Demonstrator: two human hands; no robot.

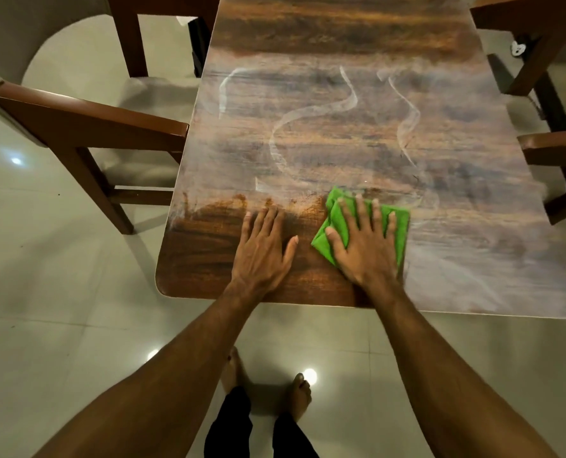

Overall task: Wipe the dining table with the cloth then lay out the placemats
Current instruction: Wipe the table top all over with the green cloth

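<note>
Haze (473, 259) coats the desk (341, 38). Right hand (362, 246), spread flat, presses the green cloth (401, 219) near the front edge; left hand (261, 246) rests flat, empty. Overlapping strokes rightward should clear it.

Count. Table (341, 143): 1. Green cloth (336, 214): 1. Hands: 2, namely left hand (261, 246) and right hand (364, 249). Wooden chairs (86, 117): 4, each partly in frame, 2 per side. Bare feet (300, 395): 2.

I see the green cloth (335, 215) folded and lying flat on the table (341, 34), near its front edge. The wood-grain top carries pale hazy smears across its middle and right side.
</note>
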